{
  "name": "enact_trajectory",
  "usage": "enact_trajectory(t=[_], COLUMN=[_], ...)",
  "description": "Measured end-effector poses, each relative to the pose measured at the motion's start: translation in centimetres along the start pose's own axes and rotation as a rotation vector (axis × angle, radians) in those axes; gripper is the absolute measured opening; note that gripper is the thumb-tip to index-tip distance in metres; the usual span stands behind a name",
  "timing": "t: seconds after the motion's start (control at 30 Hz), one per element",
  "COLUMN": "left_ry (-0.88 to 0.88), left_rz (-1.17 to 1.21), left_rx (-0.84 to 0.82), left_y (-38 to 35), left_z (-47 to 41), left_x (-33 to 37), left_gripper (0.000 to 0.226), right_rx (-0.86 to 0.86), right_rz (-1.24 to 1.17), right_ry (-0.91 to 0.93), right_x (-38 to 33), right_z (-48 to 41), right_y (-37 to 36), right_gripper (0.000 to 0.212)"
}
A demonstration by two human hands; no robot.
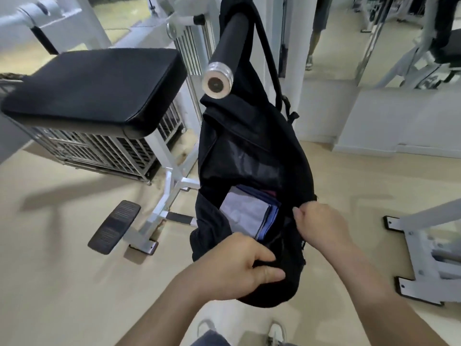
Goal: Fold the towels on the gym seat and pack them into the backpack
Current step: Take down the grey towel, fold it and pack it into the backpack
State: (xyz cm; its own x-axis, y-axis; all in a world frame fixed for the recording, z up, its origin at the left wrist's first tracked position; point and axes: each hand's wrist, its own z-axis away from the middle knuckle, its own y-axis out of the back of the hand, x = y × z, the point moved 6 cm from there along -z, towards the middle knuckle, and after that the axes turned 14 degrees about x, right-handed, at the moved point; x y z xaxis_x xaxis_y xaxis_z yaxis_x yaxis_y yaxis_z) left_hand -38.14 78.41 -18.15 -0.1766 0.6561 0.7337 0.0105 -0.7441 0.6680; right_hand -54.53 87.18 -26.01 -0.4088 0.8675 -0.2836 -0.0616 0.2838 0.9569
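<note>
A black backpack (pixel 252 136) hangs by its strap from a black padded bar (pixel 230 38) of the gym machine, its main compartment gaping open. Folded towels (pixel 245 214) lie stacked inside, a light grey one on top with blue and purple edges beneath. My left hand (pixel 239 264) grips the near lower rim of the opening. My right hand (pixel 320 224) pinches the right edge of the opening, fingers closed on the fabric. The black padded gym seat (pixel 92 88) at upper left carries no towels.
The white machine frame (pixel 172 181) with a black footplate (pixel 114 226) stands on the beige floor left of the backpack. Another white frame base (pixel 421 260) sits at right. A mirror wall (pixel 374 33) runs along the back. My shoes (pixel 277 330) show at the bottom.
</note>
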Motion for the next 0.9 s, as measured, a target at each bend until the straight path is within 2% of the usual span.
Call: enact_trajectory(t=[0.03,0.07,0.13,0.17,0.2,0.27,0.33,0.4,0.43,0.5,0.53,0.57,0.6,0.63,0.7,0.73,0.83,0.9], left_ry=[-0.015,-0.041,-0.114,-0.155,-0.193,-0.213,-0.132,0.007,0.069,0.211,0.311,0.413,0.5,0.558,0.574,0.559,0.542,0.55], left_rz=[0.006,-0.005,-0.022,-0.014,-0.009,0.017,0.115,0.369,0.55,0.895,0.963,0.914,0.787,0.638,0.392,0.312,0.367,0.458], left_rx=[0.022,0.027,-0.003,-0.021,-0.025,-0.025,-0.06,-0.077,0.012,0.424,0.632,0.77,0.827,0.804,0.742,0.798,1.076,1.116], left_y=[0.1,-0.1,-1.1,-1.8,-2.4,-3.0,-2.0,1.0,3.5,9.2,11.2,12.2,12.3,11.5,9.5,9.4,11.5,12.7], left_z=[-0.3,-0.6,-1.0,-1.0,-0.8,-0.1,1.1,2.2,2.3,1.5,0.7,-0.5,-2.0,-3.5,-5.6,-5.9,-4.7,-4.1], left_x=[0.1,0.3,1.3,1.8,2.1,1.5,-0.5,-2.7,-4.0,-8.5,-11.9,-15.0,-17.6,-19.6,-22.2,-22.9,-24.0,-24.9], left_gripper=[0.053,0.052,0.047,0.043,0.037,0.026,0.017,0.012,0.014,0.021,0.024,0.026,0.027,0.027,0.026,0.026,0.014,0.012], right_rx=[-0.043,-0.168,-0.566,-0.708,-0.778,-0.684,-0.527,-0.473,-0.487,-0.553,-0.589,-0.623,-0.669,-0.712,-0.767,-0.8,-0.901,-0.952], right_rz=[-0.099,-0.27,-0.529,-0.528,-0.465,-0.38,-0.512,-0.669,-0.726,-0.782,-0.793,-0.815,-0.87,-0.948,-1.12,-1.193,-1.271,-1.293], right_ry=[0.082,0.109,0.055,0.063,0.114,0.178,0.059,-0.063,-0.107,-0.139,-0.133,-0.131,-0.141,-0.157,-0.214,-0.242,-0.213,-0.176], right_x=[-2.2,-4.5,-9.9,-12.1,-13.9,-16.3,-16.7,-16.2,-15.9,-15.4,-15.4,-15.5,-15.7,-16.2,-17.2,-17.7,-20.1,-21.6], right_z=[0.5,1.0,1.8,1.8,1.6,0.8,0.2,0.5,0.6,0.9,1.2,1.4,1.7,2.0,2.3,2.3,2.4,2.3], right_y=[0.8,1.3,1.1,0.3,-0.8,-3.7,-5.8,-6.0,-6.2,-6.4,-6.3,-6.1,-6.0,-5.6,-5.0,-4.7,-4.5,-4.4], right_gripper=[0.047,0.055,0.062,0.059,0.051,0.034,0.04,0.042,0.044,0.053,0.053,0.048,0.039,0.033,0.034,0.04,0.045,0.045])
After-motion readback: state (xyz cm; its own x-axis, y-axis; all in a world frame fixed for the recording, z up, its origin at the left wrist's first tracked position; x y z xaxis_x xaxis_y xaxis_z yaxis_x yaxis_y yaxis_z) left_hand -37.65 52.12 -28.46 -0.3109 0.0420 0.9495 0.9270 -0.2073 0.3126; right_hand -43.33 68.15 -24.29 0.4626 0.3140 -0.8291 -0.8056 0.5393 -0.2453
